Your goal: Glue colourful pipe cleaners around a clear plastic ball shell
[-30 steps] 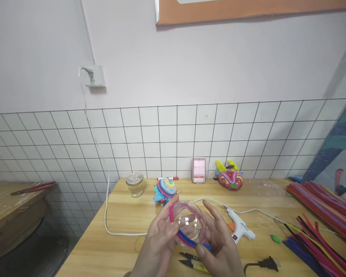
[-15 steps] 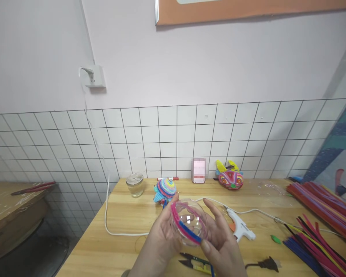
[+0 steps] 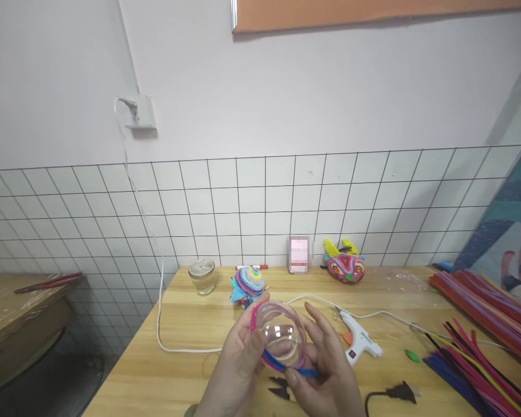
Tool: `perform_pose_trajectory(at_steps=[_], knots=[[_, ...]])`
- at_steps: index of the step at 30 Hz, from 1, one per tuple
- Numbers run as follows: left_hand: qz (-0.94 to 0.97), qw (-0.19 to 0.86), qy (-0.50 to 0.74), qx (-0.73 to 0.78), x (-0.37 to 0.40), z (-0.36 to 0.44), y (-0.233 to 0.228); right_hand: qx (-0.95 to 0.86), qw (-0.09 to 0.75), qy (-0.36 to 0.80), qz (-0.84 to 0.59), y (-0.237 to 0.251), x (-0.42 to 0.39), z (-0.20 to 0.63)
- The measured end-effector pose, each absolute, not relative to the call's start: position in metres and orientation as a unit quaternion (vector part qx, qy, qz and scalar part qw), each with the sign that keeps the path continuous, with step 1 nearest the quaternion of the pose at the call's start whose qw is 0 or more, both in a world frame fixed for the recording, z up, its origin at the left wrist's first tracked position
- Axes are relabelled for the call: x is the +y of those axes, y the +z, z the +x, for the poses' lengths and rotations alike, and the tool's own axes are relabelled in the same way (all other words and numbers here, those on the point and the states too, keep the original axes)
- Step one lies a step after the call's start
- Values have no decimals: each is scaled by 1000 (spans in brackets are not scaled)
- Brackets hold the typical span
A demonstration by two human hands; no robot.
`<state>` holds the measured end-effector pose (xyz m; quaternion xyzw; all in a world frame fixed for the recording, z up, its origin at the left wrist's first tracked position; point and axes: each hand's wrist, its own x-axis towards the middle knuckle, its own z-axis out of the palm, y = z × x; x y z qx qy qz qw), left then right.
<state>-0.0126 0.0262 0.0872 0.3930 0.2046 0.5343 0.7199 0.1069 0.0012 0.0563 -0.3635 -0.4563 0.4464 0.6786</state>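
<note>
Both my hands hold a clear plastic half-sphere (image 3: 280,339) above the wooden table (image 3: 182,370). A pink pipe cleaner (image 3: 256,315) runs around its rim, and a blue pipe cleaner (image 3: 306,372) lies along its lower edge. My left hand (image 3: 238,362) cups the left side, thumb at the rim. The right side is gripped by my right hand (image 3: 325,370), whose thumb presses the blue pipe cleaner against the shell.
A white glue gun (image 3: 358,341) with its cord lies right of my hands. Small snips (image 3: 282,389) lie below them. Behind stand a glass jar (image 3: 202,277), a colourful coiled figure (image 3: 248,284) and a mask-like figure (image 3: 345,266). Bundles of pipe cleaners (image 3: 481,324) fill the right.
The half-sphere has been turned in my hands, so its pink rim now faces up and towards me. The view has shifted slightly upward.
</note>
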Motion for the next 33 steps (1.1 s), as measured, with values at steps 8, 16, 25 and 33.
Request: perform_pose_trajectory(at_steps=[8,16,25,33], knots=[[402,719,547,147,27,-12,78,-461,667,454,-370,63,1,110],[405,723,543,135,26,-6,79,-448,669,489,-335,66,5,119],[337,555,660,378,38,-24,92,-361,710,516,-315,75,16,127],[377,524,628,434,34,-21,86,-379,671,528,-356,66,25,144]])
